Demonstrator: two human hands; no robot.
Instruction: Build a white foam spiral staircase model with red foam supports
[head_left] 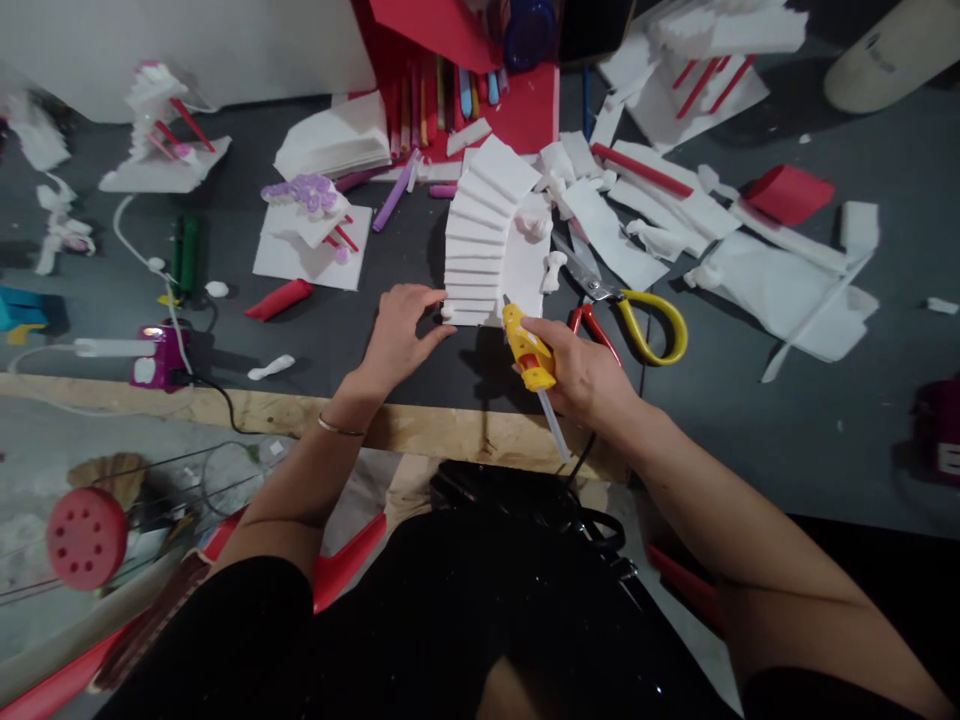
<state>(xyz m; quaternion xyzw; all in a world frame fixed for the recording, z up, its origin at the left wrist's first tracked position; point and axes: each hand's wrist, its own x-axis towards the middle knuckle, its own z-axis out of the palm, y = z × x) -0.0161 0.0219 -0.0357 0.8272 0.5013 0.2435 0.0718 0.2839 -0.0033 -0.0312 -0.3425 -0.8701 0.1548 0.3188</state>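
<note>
A white model staircase point(474, 248) with fanned steps lies on the dark table. My left hand point(401, 335) is at its near left corner, thumb and forefinger curved around a small white lump point(448, 312) there. My right hand point(581, 370) is wrapped around a yellow hot glue gun point(525, 345) with a clear glue stick out of its back. The gun's nozzle points at the staircase's near right edge. Close to the right hand are yellow-handled scissors point(651, 325) and a red-handled tool point(596, 330), partly hidden by that hand.
White offcuts point(787, 290) and a red folded piece point(791, 193) spread to the right. Small models with red posts point(311, 225) stand at left and back. A purple power adapter point(160, 358) with cables sits near the wooden table edge point(262, 410). Colored pens point(427, 105) lie behind.
</note>
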